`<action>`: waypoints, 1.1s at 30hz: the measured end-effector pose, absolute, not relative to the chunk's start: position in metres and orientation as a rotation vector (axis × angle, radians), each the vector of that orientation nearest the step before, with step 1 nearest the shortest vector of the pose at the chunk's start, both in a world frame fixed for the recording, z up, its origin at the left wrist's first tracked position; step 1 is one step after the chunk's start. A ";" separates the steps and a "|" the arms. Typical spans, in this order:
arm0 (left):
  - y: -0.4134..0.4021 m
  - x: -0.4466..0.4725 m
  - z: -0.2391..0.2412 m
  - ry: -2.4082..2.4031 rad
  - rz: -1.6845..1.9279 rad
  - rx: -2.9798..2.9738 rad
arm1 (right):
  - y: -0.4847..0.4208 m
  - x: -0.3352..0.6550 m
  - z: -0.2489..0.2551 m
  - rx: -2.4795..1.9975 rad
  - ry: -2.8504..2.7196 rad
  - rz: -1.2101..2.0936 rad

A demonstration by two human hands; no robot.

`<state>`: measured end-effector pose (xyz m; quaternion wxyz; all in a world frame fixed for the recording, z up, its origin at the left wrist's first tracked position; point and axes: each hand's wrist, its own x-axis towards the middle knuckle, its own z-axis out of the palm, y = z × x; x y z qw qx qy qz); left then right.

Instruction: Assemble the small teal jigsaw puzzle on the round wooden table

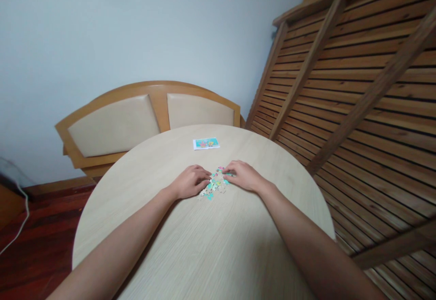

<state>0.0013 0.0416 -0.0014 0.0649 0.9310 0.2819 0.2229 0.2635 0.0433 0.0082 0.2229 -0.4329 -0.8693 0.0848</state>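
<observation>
A small heap of jigsaw puzzle pieces (215,184) lies on the round table (190,241), in turquoise, yellow, pink and pale grey. My left hand (191,182) rests at the heap's left side, its fingers bent and apart from the thumb, fingertips at the pieces. On the opposite side, my right hand (244,176) reaches in with its fingers apart, the tips touching or just over the pieces. No piece shows lifted in either hand. Beyond the heap lies a picture card (206,143) with a turquoise cartoon print and a white edge.
Behind the table stands a wooden headboard (159,104) with cream padded panels, against a pale wall (136,27). A large slatted wooden frame (354,91) leans along the right. At the far left, a white cable (25,213) hangs to the dark red floor (51,227).
</observation>
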 end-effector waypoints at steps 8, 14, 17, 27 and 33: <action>0.039 0.004 0.002 0.787 0.667 2.811 | 0.040 0.249 0.004 -1.150 -2.436 0.192; 0.039 0.006 0.002 0.774 0.677 2.782 | 0.040 0.247 0.001 -1.140 -2.396 0.261; 0.039 0.007 0.001 0.802 0.688 2.752 | 0.042 0.246 -0.002 -1.109 -2.344 0.358; 0.042 0.009 -0.005 0.797 0.723 2.558 | 0.041 0.244 -0.003 -1.048 -2.290 0.431; 0.040 0.011 -0.003 0.777 0.725 2.569 | 0.039 0.241 -0.003 -1.027 -2.380 0.360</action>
